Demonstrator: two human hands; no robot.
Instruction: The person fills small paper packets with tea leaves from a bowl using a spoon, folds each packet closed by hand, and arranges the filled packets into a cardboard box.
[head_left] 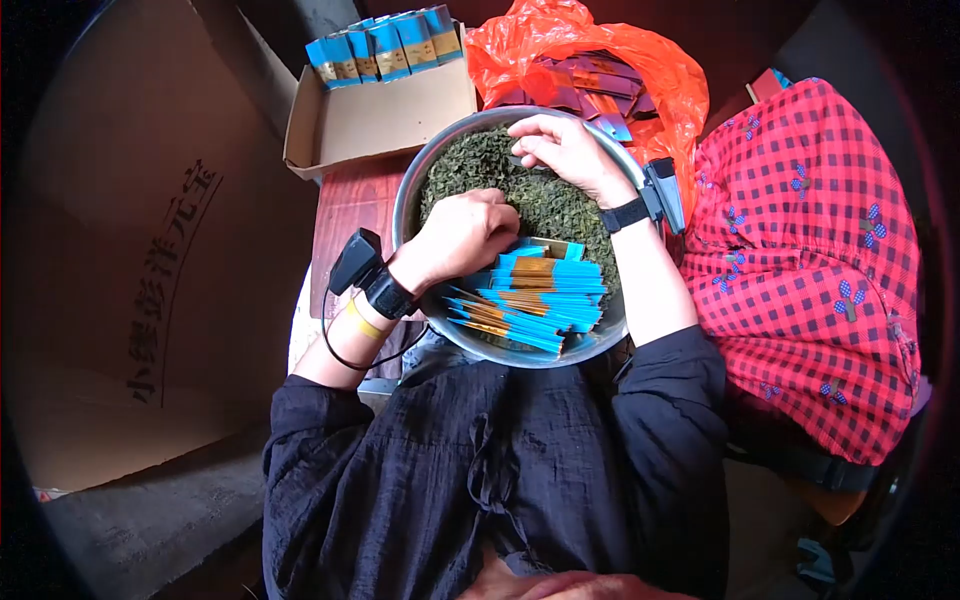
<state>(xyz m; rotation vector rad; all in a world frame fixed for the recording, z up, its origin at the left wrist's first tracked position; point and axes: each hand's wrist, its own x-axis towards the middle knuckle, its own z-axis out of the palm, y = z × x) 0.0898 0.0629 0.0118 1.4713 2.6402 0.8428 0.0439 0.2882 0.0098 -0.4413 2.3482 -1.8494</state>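
A round metal basin holds loose dried green leaves that look like tea. Many flat blue and gold paper packets lie stacked in its near part. My left hand is closed over the leaves at the left, just beyond the packets; its curled fingertips are hidden. Above the far right of the leaves, my right hand has its fingers bent together. A small dark edge shows by its fingertips, too unclear to name. Both wrists wear black straps with devices.
Beyond the basin stands an open cardboard tray with a row of blue and gold packets. A red plastic bag holds purple packets. Red checked cloth is at right, a large cardboard box at left.
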